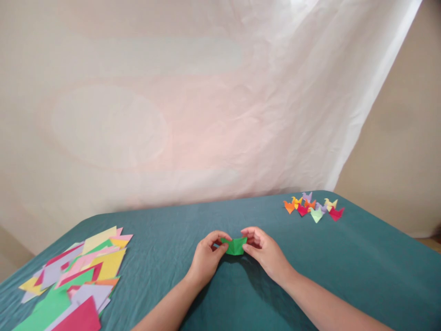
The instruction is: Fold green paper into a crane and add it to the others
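Nearest you, to the left of the green paper (236, 246) and reaching closer to you than it does, one loose pile (82, 276) of sheets fans out in red, green, lavender, yellow, pink and orange; they overlap too much for me to count them. Its near end runs out of view.

You have two hands at the green paper, one on each side. Your left hand (203, 256) has its grip nearly closed, thumb and fingertips pinching the paper's left edge. Your right hand (270, 257) has its thumb at the right edge and its fingers curled behind, the grip open only by a narrow gap around the paper. That single piece sits between your hands, creased down its middle, its shadow just below on the counter (344, 276); I cannot tell whether its bottom edge touches the cloth.

You have a broad stretch of cloth between the green paper and the pile, and another to its right.

Beyond the green paper and to its right stand nine folded birds (316, 215) close together: two orange, two red, two lavender, one yellow, one pale yellow, one pale green. Just behind them runs the counter's far edge, its corners rounded. Behind everything hangs one pale drape (220, 124), its slanting edge far right of the green paper, with a tan wall (396, 138) past it.
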A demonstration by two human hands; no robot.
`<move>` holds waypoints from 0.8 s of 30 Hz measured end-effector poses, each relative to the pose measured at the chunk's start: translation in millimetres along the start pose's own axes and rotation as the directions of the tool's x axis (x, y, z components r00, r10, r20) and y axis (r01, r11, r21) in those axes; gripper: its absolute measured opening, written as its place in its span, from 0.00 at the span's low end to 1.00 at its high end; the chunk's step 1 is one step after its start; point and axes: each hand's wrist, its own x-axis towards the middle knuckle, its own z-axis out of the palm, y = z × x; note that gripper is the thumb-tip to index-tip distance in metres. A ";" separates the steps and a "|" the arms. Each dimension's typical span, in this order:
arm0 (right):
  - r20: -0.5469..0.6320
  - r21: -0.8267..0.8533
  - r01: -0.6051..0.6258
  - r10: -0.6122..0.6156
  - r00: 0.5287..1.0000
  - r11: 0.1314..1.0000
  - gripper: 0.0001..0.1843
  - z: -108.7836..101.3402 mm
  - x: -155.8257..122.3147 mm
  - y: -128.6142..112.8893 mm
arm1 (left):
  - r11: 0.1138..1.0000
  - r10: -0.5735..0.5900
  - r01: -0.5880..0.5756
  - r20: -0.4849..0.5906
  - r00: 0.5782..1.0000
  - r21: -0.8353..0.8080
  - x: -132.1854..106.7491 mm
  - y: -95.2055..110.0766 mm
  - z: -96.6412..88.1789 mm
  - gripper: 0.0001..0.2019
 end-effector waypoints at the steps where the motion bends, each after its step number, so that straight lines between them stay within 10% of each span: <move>1: 0.002 -0.013 0.001 -0.001 1.000 1.000 0.15 0.1 -0.2 -0.8 | 1.000 0.007 -0.008 0.014 1.000 0.018 -0.4 0.6 0.4 0.07; 12: 0.074 -0.200 0.014 0.001 0.997 0.980 0.02 -0.4 -3.5 -12.0 | 0.996 -0.072 0.077 0.116 0.991 -0.037 0.1 1.0 -0.4 0.07; 24: 0.124 -0.209 -0.024 0.050 0.991 0.978 0.10 -2.3 -3.5 -10.2 | 0.985 -0.122 0.144 0.211 0.970 -0.095 3.8 -12.2 -3.8 0.11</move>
